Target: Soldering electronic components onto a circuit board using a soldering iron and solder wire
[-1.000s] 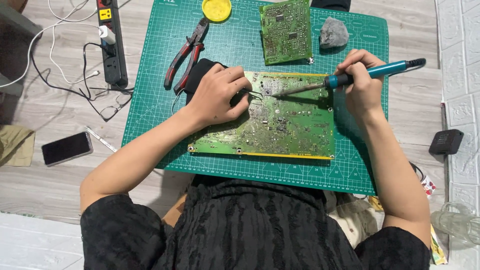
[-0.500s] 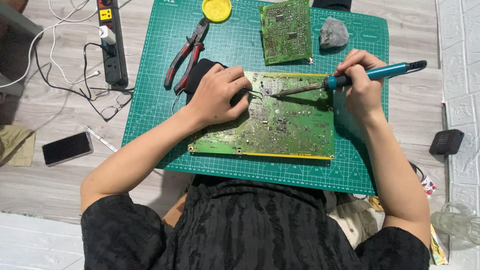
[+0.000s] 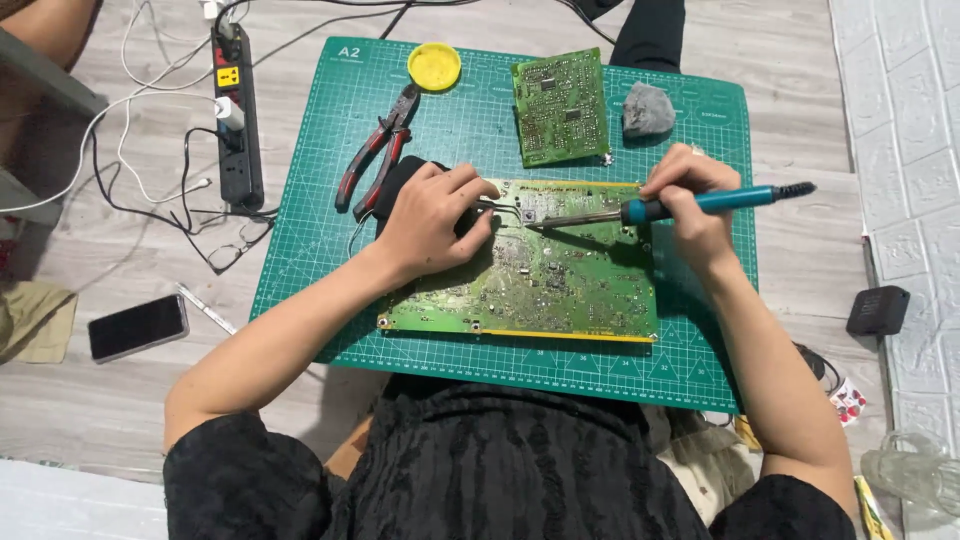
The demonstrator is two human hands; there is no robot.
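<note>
While the right hand has its grip closed on the blue soldering iron, its long axis runs left, tip on the large green circuit board lying on the green mat. Just left of the tip, the left hand pinches tweezers that point at the same spot.

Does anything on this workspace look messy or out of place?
Nothing looks spilled or broken. The big circuit board lies slightly crooked on the green mat, and white and black cables tangle loosely beside the power strip on the floor.
</note>
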